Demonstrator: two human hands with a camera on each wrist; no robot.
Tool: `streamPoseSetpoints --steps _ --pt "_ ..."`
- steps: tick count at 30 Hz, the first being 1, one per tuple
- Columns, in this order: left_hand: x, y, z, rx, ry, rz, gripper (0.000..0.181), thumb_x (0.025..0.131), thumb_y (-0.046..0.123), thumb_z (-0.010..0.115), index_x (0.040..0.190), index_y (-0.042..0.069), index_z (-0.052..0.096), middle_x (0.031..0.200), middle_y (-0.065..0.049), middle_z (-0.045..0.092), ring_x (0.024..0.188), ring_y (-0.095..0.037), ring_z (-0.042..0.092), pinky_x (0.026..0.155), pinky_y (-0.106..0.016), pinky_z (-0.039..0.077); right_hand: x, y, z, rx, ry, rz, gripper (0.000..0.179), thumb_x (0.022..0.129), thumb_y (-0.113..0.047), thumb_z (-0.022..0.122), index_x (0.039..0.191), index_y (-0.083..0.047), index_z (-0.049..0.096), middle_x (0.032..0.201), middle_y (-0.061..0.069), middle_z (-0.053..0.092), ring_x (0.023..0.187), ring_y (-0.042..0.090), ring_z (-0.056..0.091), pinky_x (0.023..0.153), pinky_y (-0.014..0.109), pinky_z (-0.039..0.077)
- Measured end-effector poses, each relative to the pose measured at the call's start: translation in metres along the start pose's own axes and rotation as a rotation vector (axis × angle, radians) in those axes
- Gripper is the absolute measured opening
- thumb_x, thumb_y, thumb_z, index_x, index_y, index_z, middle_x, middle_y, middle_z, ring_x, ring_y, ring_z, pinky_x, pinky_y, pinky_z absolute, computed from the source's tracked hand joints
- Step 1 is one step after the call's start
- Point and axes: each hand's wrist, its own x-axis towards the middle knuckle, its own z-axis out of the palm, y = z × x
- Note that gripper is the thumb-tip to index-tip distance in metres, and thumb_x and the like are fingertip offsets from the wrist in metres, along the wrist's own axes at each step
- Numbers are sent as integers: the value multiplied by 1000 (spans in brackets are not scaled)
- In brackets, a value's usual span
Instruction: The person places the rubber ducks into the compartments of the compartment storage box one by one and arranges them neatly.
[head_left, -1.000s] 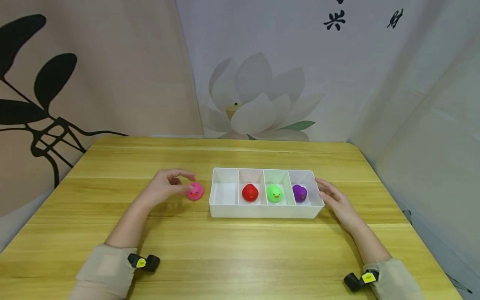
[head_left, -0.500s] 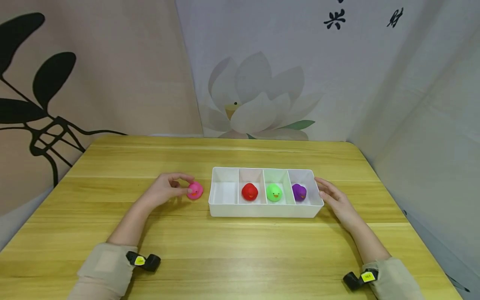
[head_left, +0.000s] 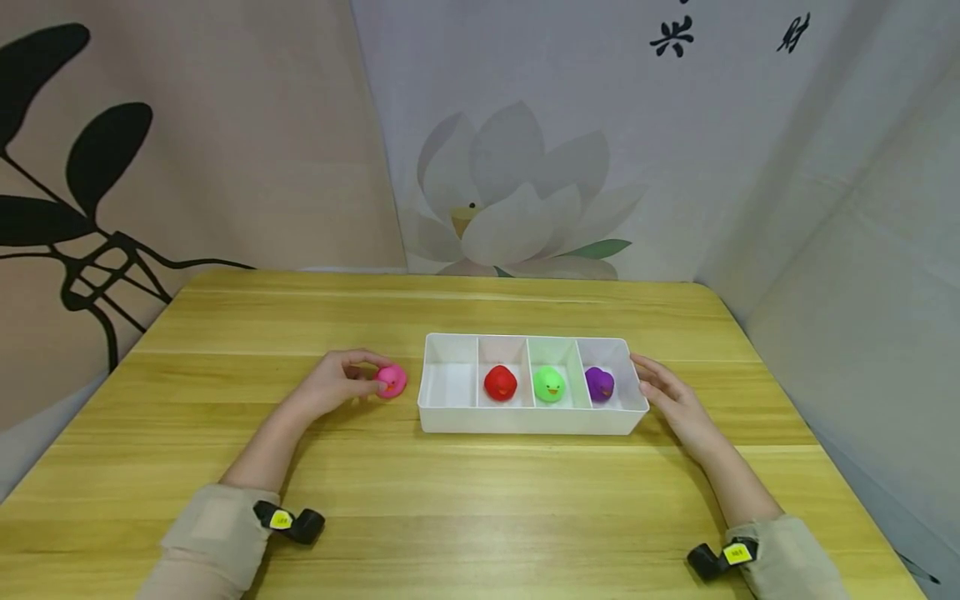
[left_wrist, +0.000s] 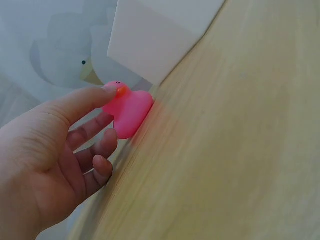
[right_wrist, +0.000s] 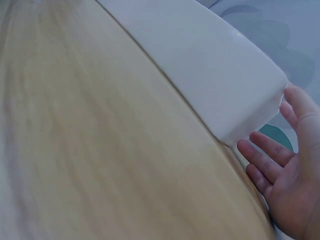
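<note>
My left hand (head_left: 337,380) pinches a pink rubber duck (head_left: 391,382) between thumb and fingers, left of the white divided box (head_left: 525,422). In the left wrist view the duck (left_wrist: 129,112) sits on the tabletop, with my thumb against its head near the orange beak. At the box's right end, my right hand (head_left: 675,404) touches the end wall with its fingers fairly straight; the right wrist view has the thumb at the rim of the box (right_wrist: 200,65). Inside stand a red duck (head_left: 500,383), a green duck (head_left: 549,384) and a purple duck (head_left: 599,385), each in its own compartment.
The box's leftmost compartment (head_left: 452,375) shows its bare white floor. A wooden table (head_left: 487,517) lies beneath everything. Behind it hangs a curtain (head_left: 525,150) printed with a lotus and dark characters.
The left thumb and fingers have closed in on the pink duck, which has barely shifted. The right hand and the box have stayed in place.
</note>
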Motion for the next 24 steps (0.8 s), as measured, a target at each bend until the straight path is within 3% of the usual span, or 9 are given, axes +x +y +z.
streamPoseSetpoints --steps 4,11,21,24 --pt "0 -1 1 2 6 2 36 82 17 77 115 8 68 100 -12 63 68 -23 54 53 -28 47 0 0 0 -2 0 -2 45 103 -15 44 146 -5 36 138 28 43 115 3 48 92 17 39" --pt "0 -2 1 11 20 17 35 81 17 77 113 6 69 83 -11 63 62 -21 51 50 -27 44 0 -1 0 1 -2 13 46 103 -16 44 147 -6 35 138 31 41 115 2 48 92 16 38" --pt "0 1 0 25 50 33 31 81 14 77 111 7 70 80 -11 60 62 -20 48 48 -26 41 0 -2 0 1 -4 23 46 103 -16 44 147 -6 35 139 31 40 114 2 47 92 15 38" --pt "0 4 0 41 62 59 32 81 14 77 111 7 70 86 -11 61 65 -20 49 49 -25 40 0 -2 0 -1 -4 24 46 103 -16 44 147 -6 35 139 30 40 114 1 47 92 15 37"
